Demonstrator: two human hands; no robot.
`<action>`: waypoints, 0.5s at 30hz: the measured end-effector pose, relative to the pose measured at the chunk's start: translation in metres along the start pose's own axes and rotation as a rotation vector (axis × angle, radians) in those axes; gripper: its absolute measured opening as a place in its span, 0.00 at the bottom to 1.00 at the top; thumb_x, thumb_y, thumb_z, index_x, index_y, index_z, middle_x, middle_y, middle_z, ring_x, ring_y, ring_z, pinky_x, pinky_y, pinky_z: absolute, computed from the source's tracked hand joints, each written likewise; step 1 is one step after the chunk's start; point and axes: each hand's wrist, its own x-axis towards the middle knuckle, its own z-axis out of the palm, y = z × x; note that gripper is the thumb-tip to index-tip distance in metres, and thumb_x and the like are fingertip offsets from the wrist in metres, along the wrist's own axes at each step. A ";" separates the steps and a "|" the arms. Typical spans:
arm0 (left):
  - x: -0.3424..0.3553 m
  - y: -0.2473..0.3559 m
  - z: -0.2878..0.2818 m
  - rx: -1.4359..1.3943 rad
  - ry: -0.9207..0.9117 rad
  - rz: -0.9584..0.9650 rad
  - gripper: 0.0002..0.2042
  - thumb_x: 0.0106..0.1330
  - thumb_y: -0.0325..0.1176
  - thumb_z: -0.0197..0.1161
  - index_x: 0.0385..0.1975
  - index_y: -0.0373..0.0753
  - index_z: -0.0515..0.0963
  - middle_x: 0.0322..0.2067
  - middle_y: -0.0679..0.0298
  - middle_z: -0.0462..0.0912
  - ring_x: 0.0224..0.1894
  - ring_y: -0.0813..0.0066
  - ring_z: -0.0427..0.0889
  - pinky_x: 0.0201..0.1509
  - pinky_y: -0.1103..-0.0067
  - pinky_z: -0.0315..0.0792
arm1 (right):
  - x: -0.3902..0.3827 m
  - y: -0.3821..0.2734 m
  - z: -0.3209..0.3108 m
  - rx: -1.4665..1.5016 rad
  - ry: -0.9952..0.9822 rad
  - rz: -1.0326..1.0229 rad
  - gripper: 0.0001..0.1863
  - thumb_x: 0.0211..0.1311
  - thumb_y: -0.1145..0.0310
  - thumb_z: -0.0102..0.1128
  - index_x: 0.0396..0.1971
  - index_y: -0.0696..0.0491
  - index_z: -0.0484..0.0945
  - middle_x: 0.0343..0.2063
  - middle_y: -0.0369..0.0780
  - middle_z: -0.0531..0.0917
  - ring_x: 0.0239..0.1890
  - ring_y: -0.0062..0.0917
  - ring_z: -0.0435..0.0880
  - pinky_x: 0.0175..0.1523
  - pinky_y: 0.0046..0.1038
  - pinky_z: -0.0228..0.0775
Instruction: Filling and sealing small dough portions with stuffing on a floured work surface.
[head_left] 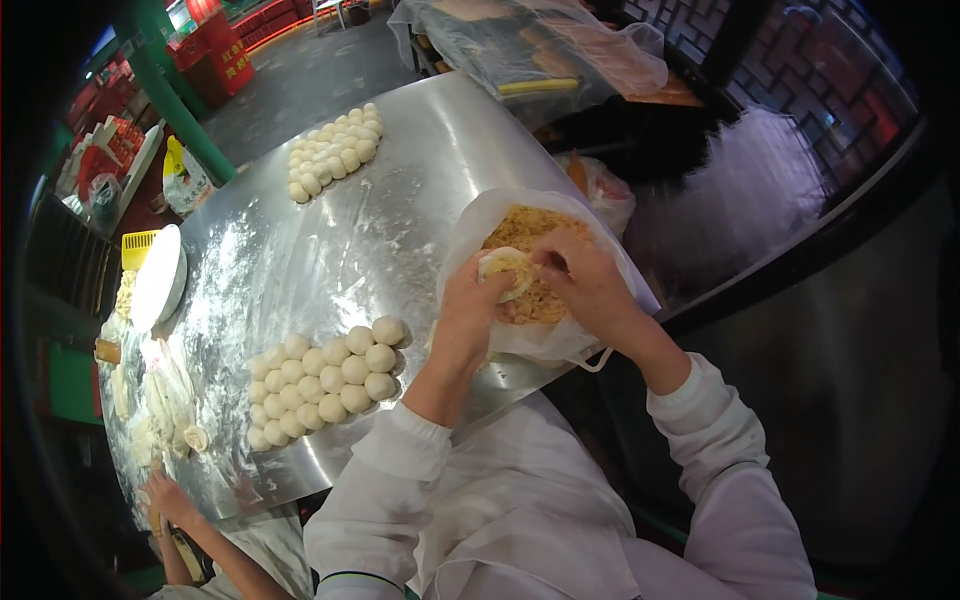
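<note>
My left hand (468, 300) cups a round dough wrapper (492, 262) with some yellowish crumbly filling in it. Just to its right, my right hand (578, 280) has its fingers bent together over the filling; whether a pinch of it sits between them is hidden. Both hands are above a white plastic bag (465, 222), opened wide and full of the same crumbly filling (530, 222). The bag stands at the right edge of the metal table, one handle loop hanging by my right wrist.
Rows of round dough balls (330, 378) lie left of my forearms on the floured metal table (420, 150). Another batch (335, 150) sits at the far end. Leftward are a white bowl (160, 278), a yellow basket (138, 246), dough strips (168, 395) and a co-worker's hands (168, 498).
</note>
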 end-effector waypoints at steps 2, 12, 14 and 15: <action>-0.002 0.003 -0.005 -0.099 -0.025 0.003 0.14 0.69 0.24 0.55 0.53 0.31 0.74 0.43 0.60 0.81 0.40 0.74 0.82 0.37 0.80 0.75 | -0.003 0.005 -0.009 -0.041 -0.036 -0.002 0.10 0.59 0.78 0.62 0.40 0.58 0.76 0.40 0.47 0.79 0.41 0.41 0.82 0.45 0.37 0.73; -0.032 0.029 0.014 -0.561 -0.152 -0.042 0.17 0.71 0.24 0.51 0.59 0.30 0.70 0.48 0.56 0.80 0.49 0.67 0.82 0.50 0.77 0.78 | -0.009 0.017 0.009 -0.081 -0.050 -0.298 0.36 0.58 0.59 0.71 0.63 0.56 0.67 0.62 0.50 0.72 0.66 0.46 0.70 0.68 0.41 0.62; -0.031 0.022 0.010 -0.545 -0.178 -0.080 0.17 0.73 0.26 0.50 0.59 0.29 0.70 0.51 0.57 0.79 0.54 0.68 0.80 0.59 0.75 0.75 | -0.005 0.006 0.015 -0.045 -0.035 -0.336 0.35 0.59 0.60 0.70 0.63 0.56 0.67 0.62 0.49 0.73 0.65 0.46 0.70 0.68 0.41 0.63; -0.030 0.018 0.008 -0.547 -0.176 -0.077 0.17 0.73 0.26 0.50 0.59 0.29 0.70 0.51 0.57 0.79 0.54 0.68 0.80 0.59 0.75 0.75 | -0.003 0.000 0.018 -0.009 -0.016 -0.370 0.33 0.61 0.61 0.69 0.63 0.56 0.67 0.62 0.49 0.73 0.65 0.46 0.70 0.68 0.41 0.63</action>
